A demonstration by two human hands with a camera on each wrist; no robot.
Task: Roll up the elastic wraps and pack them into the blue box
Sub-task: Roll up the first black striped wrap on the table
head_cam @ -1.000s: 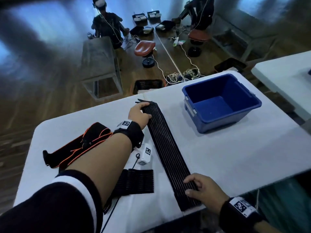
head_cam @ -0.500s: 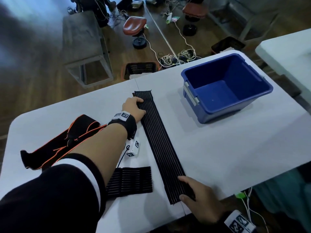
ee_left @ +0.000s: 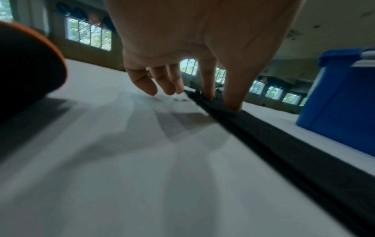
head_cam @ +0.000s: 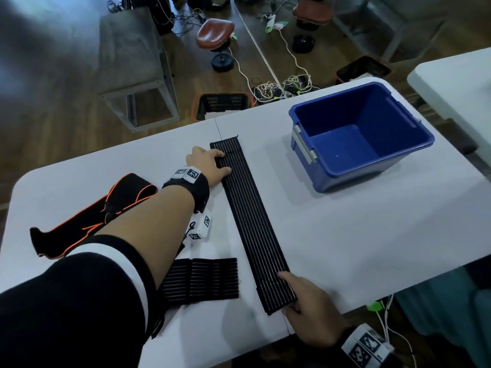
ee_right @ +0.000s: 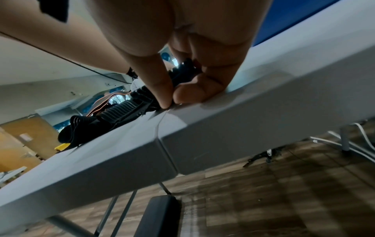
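My right hand (head_cam: 309, 312) pinches the near end of the long wrap (head_cam: 249, 221) at the table (head_cam: 345, 235) edge, left hand (head_cam: 208, 166) flat-fingered pressing its far end, box (head_cam: 358, 134) empty beyond to the right, so rolling starts now, I reckon: curl this end tightly forward.

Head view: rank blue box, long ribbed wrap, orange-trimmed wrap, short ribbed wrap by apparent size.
1. blue box
2. long ribbed wrap
3. orange-trimmed wrap, partly hidden by the arm, so unsure against the next
4. short ribbed wrap, also partly hidden
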